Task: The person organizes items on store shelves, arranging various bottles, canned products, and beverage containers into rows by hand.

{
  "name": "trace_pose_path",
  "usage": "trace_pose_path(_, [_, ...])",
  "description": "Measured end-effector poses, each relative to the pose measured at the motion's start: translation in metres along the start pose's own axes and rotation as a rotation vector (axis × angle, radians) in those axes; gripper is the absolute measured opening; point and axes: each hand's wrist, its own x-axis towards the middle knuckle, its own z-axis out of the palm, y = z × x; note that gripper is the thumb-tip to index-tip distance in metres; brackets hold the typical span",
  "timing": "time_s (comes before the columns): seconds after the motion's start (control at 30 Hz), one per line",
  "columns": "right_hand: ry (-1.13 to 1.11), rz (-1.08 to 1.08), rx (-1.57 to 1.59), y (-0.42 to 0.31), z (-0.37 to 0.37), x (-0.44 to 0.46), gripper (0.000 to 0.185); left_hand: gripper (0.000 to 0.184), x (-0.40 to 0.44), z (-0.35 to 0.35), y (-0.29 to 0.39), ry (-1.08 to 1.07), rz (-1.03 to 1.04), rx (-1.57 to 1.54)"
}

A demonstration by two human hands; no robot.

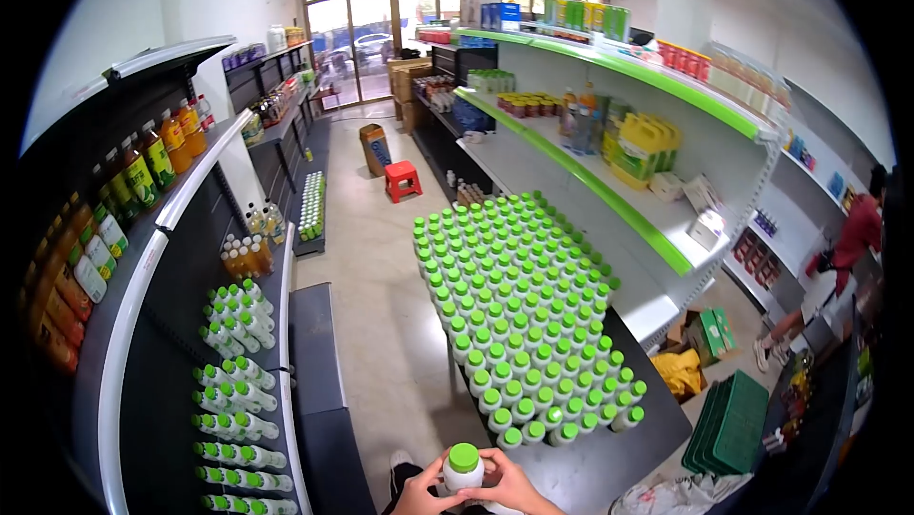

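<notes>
Between my two hands is a white bottle (464,473) with a green cap, upright and close to my body. My left hand (426,491) wraps the bottle's left side, and my right hand (511,486) grips it from the right. Just beyond them, many similar white bottles (514,306) with green caps stand packed in rows on a dark low shelf board (609,467). More such bottles (233,401) stand in rows on the shelf to my left.
Shelving (129,344) with drinks runs along the left. On the right rises a green-edged shelf unit (609,168) holding yellow jugs (640,148). A red stool (403,180) stands in the aisle. Green crates (728,425) lie at lower right; another person (847,248) is farther back.
</notes>
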Motion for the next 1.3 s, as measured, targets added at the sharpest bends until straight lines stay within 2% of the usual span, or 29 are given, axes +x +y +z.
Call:
trace_pose_path(0.13, [-0.068, 0.020, 0.000, -0.002, 0.007, 0.062, 0.067, 0.075, 0.037, -0.034, 0.016, 0.076, 0.012, 0.049])
trace_pose_path(0.27, [-0.101, 0.004, 0.062, -0.011, 0.030, 0.143, 0.069, 0.074, 0.088, -0.095, -0.007, 0.079, -0.083, 0.064])
trace_pose_path(0.4, [-0.113, 0.050, 0.007, -0.043, 0.067, 0.228, 0.069, 0.075, 0.143, -0.169, -0.009, 0.073, 0.062, -0.289])
trace_pose_path(0.43, [-0.129, 0.004, 0.042, -0.047, 0.075, 0.251, 0.069, 0.074, 0.154, -0.190, 0.022, 0.062, -0.015, -0.325])
trace_pose_path(0.53, [-0.168, -0.069, 0.118, -0.046, 0.106, 0.313, 0.069, 0.083, 0.191, -0.256, 0.019, 0.142, 0.129, 0.193])
trace_pose_path(0.63, [-0.172, -0.083, 0.094, -0.040, 0.126, 0.369, 0.067, 0.082, 0.220, -0.300, 0.016, 0.163, 0.123, 0.220])
trace_pose_path(0.8, [-0.164, -0.062, 0.147, -0.040, 0.144, 0.427, 0.063, 0.083, 0.267, -0.350, 0.001, 0.116, 0.071, 0.134])
trace_pose_path(0.9, [-0.156, -0.066, 0.270, -0.047, 0.149, 0.459, 0.063, 0.074, 0.290, -0.367, 0.003, 0.045, -0.108, 0.080])
trace_pose_path(0.93, [-0.148, -0.071, 0.313, -0.043, 0.149, 0.471, 0.062, 0.074, 0.303, -0.372, -0.009, 0.044, -0.073, 0.068])
trace_pose_path(0.97, [-0.014, -0.058, 0.036, -0.031, 0.150, 0.487, 0.060, 0.074, 0.318, -0.376, -0.023, 0.043, -0.033, 0.056])
trace_pose_path(1.0, [-0.045, -0.093, 0.217, -0.020, 0.147, 0.500, 0.059, 0.075, 0.334, -0.382, -0.037, 0.041, 0.003, 0.044])
trace_pose_path(1.07, [-0.047, -0.027, 0.235, -0.036, 0.145, 0.528, 0.057, 0.076, 0.361, -0.397, -0.035, 0.003, -0.022, -0.046])
trace_pose_path(1.13, [-0.019, -0.017, 0.159, -0.026, 0.141, 0.572, 0.056, 0.077, 0.400, -0.413, -0.059, 0.008, 0.026, -0.014])
trace_pose_path(1.2, [-0.002, -0.025, 0.135, -0.024, 0.136, 0.612, 0.056, 0.077, 0.442, -0.431, -0.073, 0.003, -0.016, -0.061])
trace_pose_path(1.27, [0.002, -0.075, 0.169, -0.034, 0.135, 0.658, 0.056, 0.077, 0.478, -0.452, -0.056, 0.002, -0.037, -0.070])
trace_pose_path(1.3, [0.023, -0.029, 0.102, -0.027, 0.132, 0.685, 0.057, 0.077, 0.497, -0.466, -0.045, 0.001, -0.036, -0.051])
